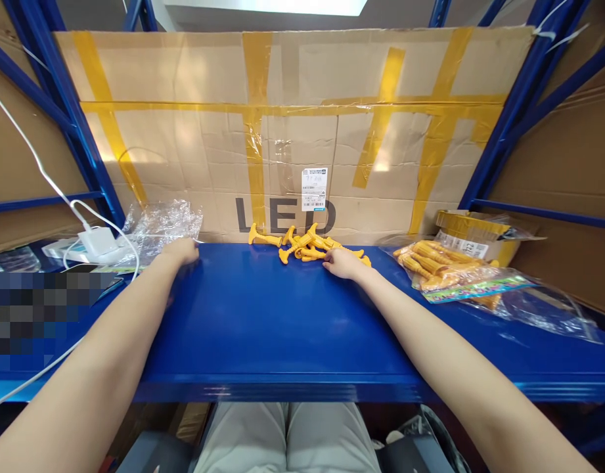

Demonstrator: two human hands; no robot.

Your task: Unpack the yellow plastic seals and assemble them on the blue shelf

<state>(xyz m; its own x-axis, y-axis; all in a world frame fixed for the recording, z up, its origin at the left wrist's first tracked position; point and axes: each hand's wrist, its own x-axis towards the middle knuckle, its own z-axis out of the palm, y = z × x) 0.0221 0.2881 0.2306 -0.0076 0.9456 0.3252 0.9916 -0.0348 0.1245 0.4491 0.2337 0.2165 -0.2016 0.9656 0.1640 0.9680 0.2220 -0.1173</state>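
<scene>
A loose heap of small yellow plastic parts (302,245) lies at the back middle of the blue shelf (263,328), against the taped cardboard wall. My right hand (342,263) rests at the heap's right edge, fingers curled onto the nearest yellow parts. My left hand (180,251) lies far to the left, fingers closed at the edge of a pile of clear plastic bags (161,223); what they pinch is too small to see.
A clear bag of packed yellow parts (447,270) with a printed card lies at the right, a yellow box (474,235) behind it. A white charger (99,242) with cables sits at the left. Blue rack posts stand on both sides.
</scene>
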